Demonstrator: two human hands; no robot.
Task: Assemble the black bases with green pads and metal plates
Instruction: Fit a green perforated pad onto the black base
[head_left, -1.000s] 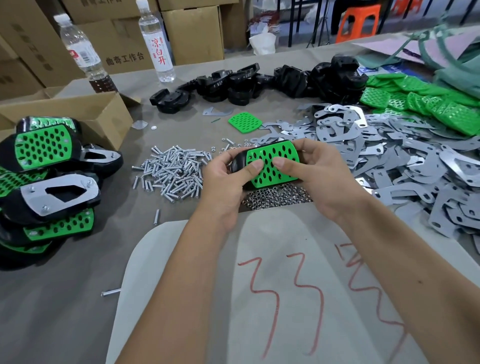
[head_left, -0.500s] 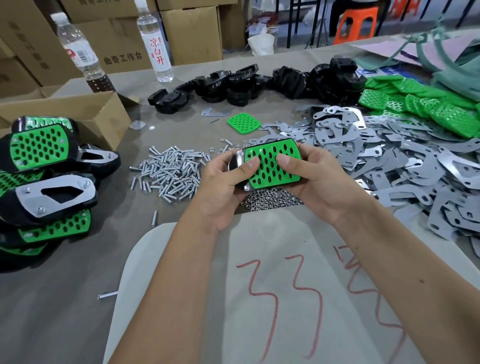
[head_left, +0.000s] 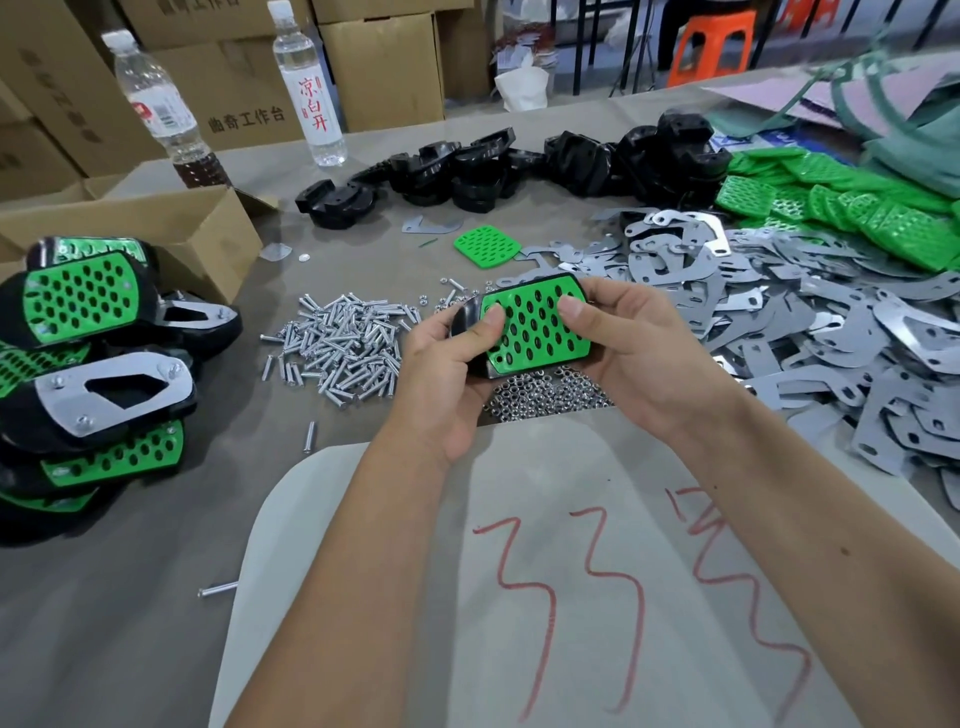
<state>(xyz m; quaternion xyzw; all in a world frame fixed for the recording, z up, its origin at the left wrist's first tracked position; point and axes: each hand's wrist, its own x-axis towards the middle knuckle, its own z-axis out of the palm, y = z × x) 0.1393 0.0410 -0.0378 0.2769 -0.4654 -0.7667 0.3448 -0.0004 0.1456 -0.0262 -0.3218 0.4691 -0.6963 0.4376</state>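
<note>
A black base with a green perforated pad on its top is held above the table centre. My left hand grips its left end, thumb pressing the pad. My right hand grips the right end, thumb on the pad too. Loose black bases lie in a row at the back. Green pads are heaped at the back right, and one single green pad lies alone. Metal plates cover the right side.
Finished assemblies are stacked at the left beside an open cardboard box. A pile of screws and a heap of nuts lie under my hands. Two water bottles stand at the back. A white board with red marks lies nearest me.
Both hands have lifted the base with the pad slightly and tilted it toward me. My thumbs have shifted a little on the pad.
</note>
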